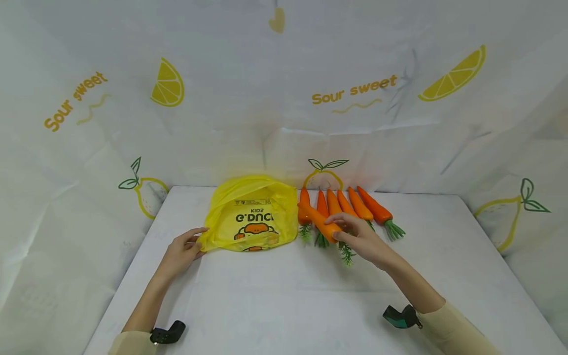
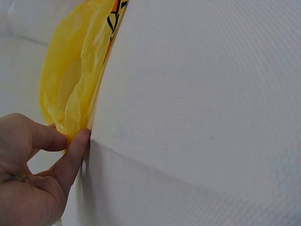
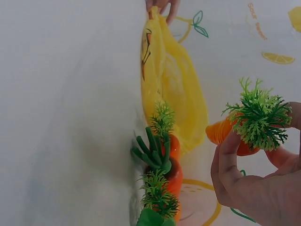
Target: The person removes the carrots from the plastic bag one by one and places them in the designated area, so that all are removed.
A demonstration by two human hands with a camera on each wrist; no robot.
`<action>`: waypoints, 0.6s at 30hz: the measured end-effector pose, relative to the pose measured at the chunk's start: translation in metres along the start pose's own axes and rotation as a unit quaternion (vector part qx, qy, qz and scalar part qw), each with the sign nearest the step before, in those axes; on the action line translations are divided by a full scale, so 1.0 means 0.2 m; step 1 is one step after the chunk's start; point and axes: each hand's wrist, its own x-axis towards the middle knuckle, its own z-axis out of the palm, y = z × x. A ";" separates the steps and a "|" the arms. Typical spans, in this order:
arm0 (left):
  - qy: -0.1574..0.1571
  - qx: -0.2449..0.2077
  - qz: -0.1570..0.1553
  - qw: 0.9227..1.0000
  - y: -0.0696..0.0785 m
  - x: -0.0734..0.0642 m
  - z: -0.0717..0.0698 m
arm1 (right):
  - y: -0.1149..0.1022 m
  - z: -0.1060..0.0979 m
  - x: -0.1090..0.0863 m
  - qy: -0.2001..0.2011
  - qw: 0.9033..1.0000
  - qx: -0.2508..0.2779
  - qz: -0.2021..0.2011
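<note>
A yellow plastic bag (image 1: 248, 222) with a duck print lies on the table, its mouth gaping. At its near left corner my left hand (image 1: 181, 252) pinches the rim between thumb and fingers; the left wrist view shows this hold on the bag (image 2: 75, 84) closely. My right hand (image 1: 361, 239) grips an orange carrot (image 1: 320, 222) near its leafy end, raised above the others, tip toward the bag. Green leaves (image 3: 261, 115) sprout from the held carrot in the right wrist view. Beneath and beside it, several more carrots (image 1: 377, 208) lie in a row.
The white table (image 1: 266, 305) ends at a back edge against a hanging white cloth (image 1: 248, 98) printed with lemons and lettering. The carrot row sits just right of the bag, near that back edge. Black wrist devices (image 1: 167, 333) are worn on both forearms.
</note>
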 end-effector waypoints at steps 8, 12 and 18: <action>0.006 0.005 -0.002 1.000 0.01 0.00 0.00 | 0.05 0.03 -0.15 0.001 1.000 0.007 0.019; 0.005 0.006 -0.002 1.000 0.00 0.00 0.01 | 0.07 0.05 -0.21 -0.002 0.999 0.017 0.029; 0.004 0.006 0.001 1.000 0.00 0.01 0.00 | 0.09 0.08 -0.28 -0.007 0.998 0.027 0.050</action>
